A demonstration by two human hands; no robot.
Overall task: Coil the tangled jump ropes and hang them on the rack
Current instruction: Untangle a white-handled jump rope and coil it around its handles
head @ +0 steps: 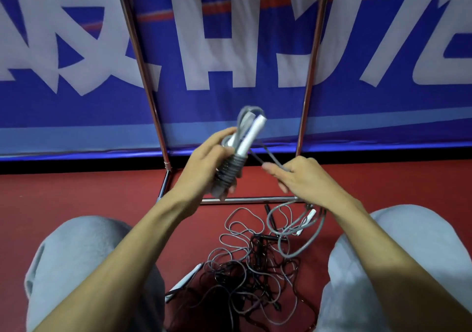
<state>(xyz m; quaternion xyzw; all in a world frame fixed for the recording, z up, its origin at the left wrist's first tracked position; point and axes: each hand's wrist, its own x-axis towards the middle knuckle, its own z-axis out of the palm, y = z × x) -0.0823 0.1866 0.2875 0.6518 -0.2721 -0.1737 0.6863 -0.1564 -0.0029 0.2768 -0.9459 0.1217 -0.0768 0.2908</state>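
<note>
- Left knee (76, 267): mine, in grey cloth, low at the left edge, over the red floor (76, 191).
- Rack (245, 199): chrome tube. Its lowest tube lies on the floor just beyond my hands. Its left post (144, 76) slants up across a blue banner (229, 96) with large white characters.
- Left hand (204, 163): raised in front of the rack, with fingers and thumb wrapped round the rope (240, 150), gripping it at mid-length.
- Rope: grey and bundled. Two white handles with dark ribbed grips lie side by side, pointing up and to the right. Loops stand out at the top end.
- Tangle (250, 267): grey and black ropes knotted together on the floor between my knees, below both hands.
  - One white handle (185, 280) sticks out at its lower left.
  - A second handle (307, 218) lies at its upper right, near the rack's lowest tube.
- Cord (270, 158): a grey strand running from the rope down and rightward into my right hand.
- Right hand (304, 175): level with the left and near it, back toward me. The fingers are curled and pinching the cord.
- Right post (310, 76): chrome, rising behind the right hand.
- Right knee (396, 255): grey cloth, low at the right edge.
</note>
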